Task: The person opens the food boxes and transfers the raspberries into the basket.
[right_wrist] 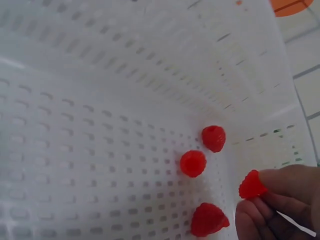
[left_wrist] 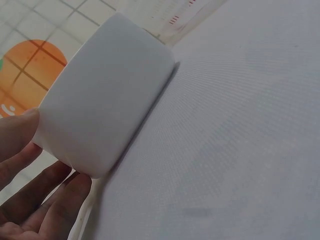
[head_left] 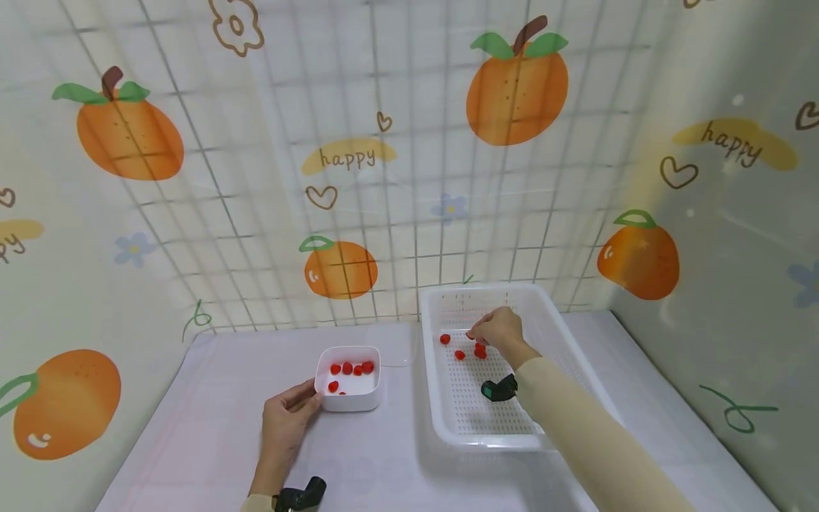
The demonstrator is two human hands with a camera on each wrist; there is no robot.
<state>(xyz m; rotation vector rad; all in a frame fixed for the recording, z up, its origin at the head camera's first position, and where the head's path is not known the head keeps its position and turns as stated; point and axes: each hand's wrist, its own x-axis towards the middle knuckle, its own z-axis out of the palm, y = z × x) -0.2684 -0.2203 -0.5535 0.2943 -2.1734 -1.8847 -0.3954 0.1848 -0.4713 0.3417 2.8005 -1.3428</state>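
Note:
My left hand [head_left: 284, 424] grips the near left corner of a small white box [head_left: 350, 403] standing on the table. In the left wrist view the thumb is at the box's rim and the other fingers are lower on its side. Several red raspberries [head_left: 348, 368] lie inside the box. Over the far part of a white perforated basket [head_left: 441, 419], my right hand [head_left: 503, 331] pinches one raspberry [right_wrist: 252, 185] between thumb and fingers. Below it, loose raspberries [right_wrist: 193, 163] lie on the basket floor, some close to its wall.
The basket stands to the right of the box on a white-covered table [head_left: 377, 462], with a gap between them. Behind the table hangs a curtain [head_left: 409, 235] printed with oranges and a grid, which also closes off both sides.

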